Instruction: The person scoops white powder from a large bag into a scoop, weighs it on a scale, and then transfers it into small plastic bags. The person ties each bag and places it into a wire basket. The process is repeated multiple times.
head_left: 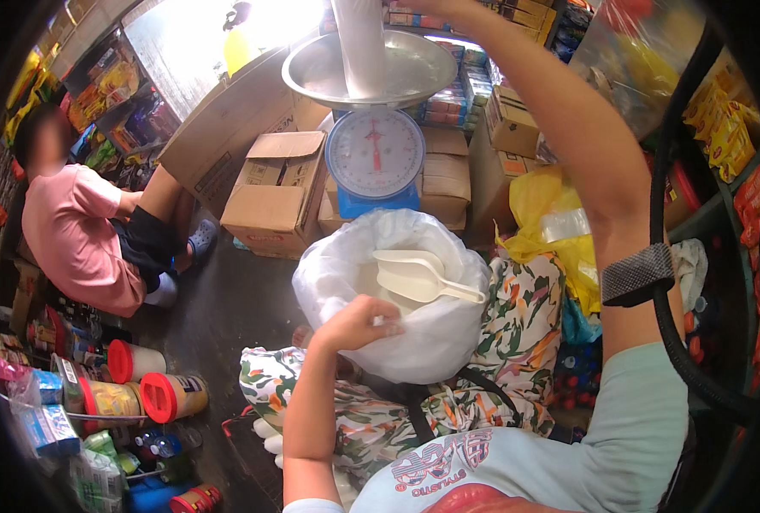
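A white plastic-lined container (329, 282) stands between my knees, with a cream plastic scoop (412, 282) lying in it. My left hand (367, 320) rests over the liner's near-left edge, its fingers slightly curled and nothing seen in them. Beyond the container stands a blue dial scale (375, 154) with a round metal pan (316, 74). A tall, narrow, clear plastic bag with white contents (362, 58) stands upright in the pan and runs out of the top of the picture. My right arm reaches up towards the bag's top; most of my right hand (428, 5) is cut off by the frame edge.
Cardboard boxes (271, 211) flank the scale. A seated person in a pink shirt (75, 231) is at the left. Red-lidded jars (173, 396) stand at the lower left. Yellow plastic bags (540, 199) lie at the right, and a dark cable (659, 192) hangs nearby.
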A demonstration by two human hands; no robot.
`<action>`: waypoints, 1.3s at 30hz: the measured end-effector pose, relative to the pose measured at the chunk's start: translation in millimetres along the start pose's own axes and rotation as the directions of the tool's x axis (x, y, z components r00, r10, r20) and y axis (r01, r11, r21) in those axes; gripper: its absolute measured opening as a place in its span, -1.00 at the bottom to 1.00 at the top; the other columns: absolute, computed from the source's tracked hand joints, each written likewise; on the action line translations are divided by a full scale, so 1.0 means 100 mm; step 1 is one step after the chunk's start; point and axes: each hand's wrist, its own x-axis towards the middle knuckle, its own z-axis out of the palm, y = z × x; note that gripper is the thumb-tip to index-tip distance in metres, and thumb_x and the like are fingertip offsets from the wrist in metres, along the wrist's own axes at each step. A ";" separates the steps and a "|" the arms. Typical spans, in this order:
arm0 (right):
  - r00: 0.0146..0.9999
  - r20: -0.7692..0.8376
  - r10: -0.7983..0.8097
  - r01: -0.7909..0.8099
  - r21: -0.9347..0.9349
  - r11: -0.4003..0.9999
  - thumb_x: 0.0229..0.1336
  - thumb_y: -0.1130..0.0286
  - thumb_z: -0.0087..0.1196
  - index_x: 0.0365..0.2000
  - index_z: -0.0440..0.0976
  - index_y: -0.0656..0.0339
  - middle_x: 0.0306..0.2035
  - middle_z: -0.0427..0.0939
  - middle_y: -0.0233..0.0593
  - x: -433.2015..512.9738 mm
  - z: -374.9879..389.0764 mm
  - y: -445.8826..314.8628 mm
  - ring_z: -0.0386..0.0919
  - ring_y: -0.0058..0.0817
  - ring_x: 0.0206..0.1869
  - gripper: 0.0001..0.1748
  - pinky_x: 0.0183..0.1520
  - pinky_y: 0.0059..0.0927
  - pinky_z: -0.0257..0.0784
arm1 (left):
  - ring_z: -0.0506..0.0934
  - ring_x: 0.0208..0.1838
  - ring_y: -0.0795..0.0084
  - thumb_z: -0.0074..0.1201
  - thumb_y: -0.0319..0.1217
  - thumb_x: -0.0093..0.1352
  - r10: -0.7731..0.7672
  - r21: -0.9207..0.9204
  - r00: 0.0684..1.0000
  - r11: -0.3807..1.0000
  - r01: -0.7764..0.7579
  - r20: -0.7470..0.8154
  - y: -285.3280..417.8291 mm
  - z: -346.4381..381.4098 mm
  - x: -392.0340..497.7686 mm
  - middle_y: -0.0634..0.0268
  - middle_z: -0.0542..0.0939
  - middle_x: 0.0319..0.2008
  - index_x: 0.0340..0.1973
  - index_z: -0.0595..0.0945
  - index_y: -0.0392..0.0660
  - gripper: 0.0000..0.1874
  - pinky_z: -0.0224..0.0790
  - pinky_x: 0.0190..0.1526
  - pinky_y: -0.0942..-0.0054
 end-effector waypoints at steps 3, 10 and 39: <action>0.998 -0.050 -0.048 0.048 -0.002 0.999 0.10 0.37 -0.04 -0.50 0.51 0.30 -0.58 0.53 -0.04 -0.02 0.29 0.28 0.54 -0.28 -0.47 -0.79 -0.39 -0.22 0.37 | 0.47 -0.41 0.46 0.18 -0.41 0.27 -0.072 -0.103 0.986 0.993 0.057 -0.147 -0.05 -0.05 -0.09 0.23 0.58 -0.46 -0.40 0.62 -0.25 -0.86 0.31 -0.36 0.41; 0.980 0.037 0.197 -0.194 0.414 0.890 0.23 0.42 -0.12 -0.44 0.44 0.30 -0.58 0.46 -0.31 -0.49 0.28 0.09 0.47 -0.54 -0.52 -0.80 -0.48 -0.46 0.41 | 0.50 -0.26 0.18 0.14 -0.60 0.16 0.077 0.217 0.787 0.973 0.074 -0.612 -0.12 -0.04 0.04 0.19 0.50 -0.40 -0.23 0.58 -0.23 -0.76 0.33 -0.14 0.35; 0.958 -0.202 -0.205 0.229 0.101 0.968 0.16 0.23 0.05 0.05 0.40 0.33 -0.16 0.56 -0.01 0.04 0.90 0.73 0.49 -0.33 -0.10 -0.49 0.03 -0.33 0.37 | 0.55 -0.12 0.07 0.05 -0.56 0.23 -0.077 0.331 0.905 0.915 0.231 -0.419 -0.26 0.17 0.24 0.14 0.61 -0.20 -0.12 0.62 -0.16 -0.71 0.38 -0.05 0.23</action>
